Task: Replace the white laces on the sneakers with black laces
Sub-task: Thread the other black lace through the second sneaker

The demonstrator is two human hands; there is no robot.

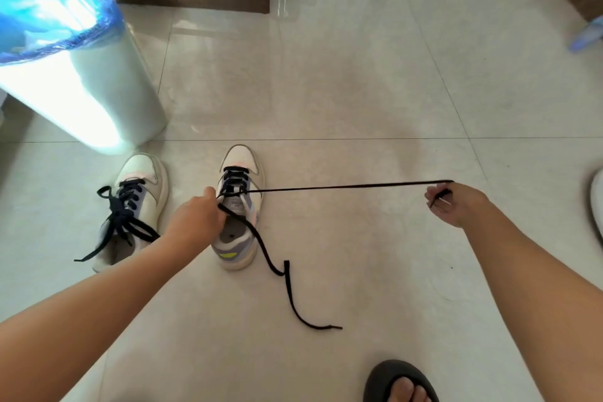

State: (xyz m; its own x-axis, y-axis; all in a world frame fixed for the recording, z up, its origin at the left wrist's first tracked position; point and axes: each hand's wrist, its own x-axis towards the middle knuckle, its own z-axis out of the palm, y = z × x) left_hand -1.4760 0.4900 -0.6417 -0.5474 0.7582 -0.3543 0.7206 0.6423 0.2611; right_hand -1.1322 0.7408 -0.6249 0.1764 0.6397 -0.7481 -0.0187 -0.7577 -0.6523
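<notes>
While your right hand (452,204) draws one end of the black lace (352,186) out taut to the side, its fingers (439,197) pinched around the tip, your left hand (195,217) rests at the eyelets of the right-hand sneaker (239,206), fingers closed on the lace where it leaves the shoe. That sneaker stands on the tiled floor (326,91) just in front of you, toe pointing away, with its lower rows already threaded in black. The other end of the lace trails slack across the floor toward you.

To do this pull well, keep the left hand pressing the shoe down so it does not slide or tip toward the pull. Draw until the crossing lies flat, then compare the two ends; the loose one looks shorter, so even them before the next eyelets. Watch for twists in the flat lace at the eyelet.

Beside it, the left-hand sneaker (130,206) already carries a black lace, its ends hanging loose.

As for containers, a white waste bin (98,91) lined with a blue plastic bag (49,3) stands just beyond the left-hand sneaker; its contents cannot be made out. No white laces are visible.
</notes>
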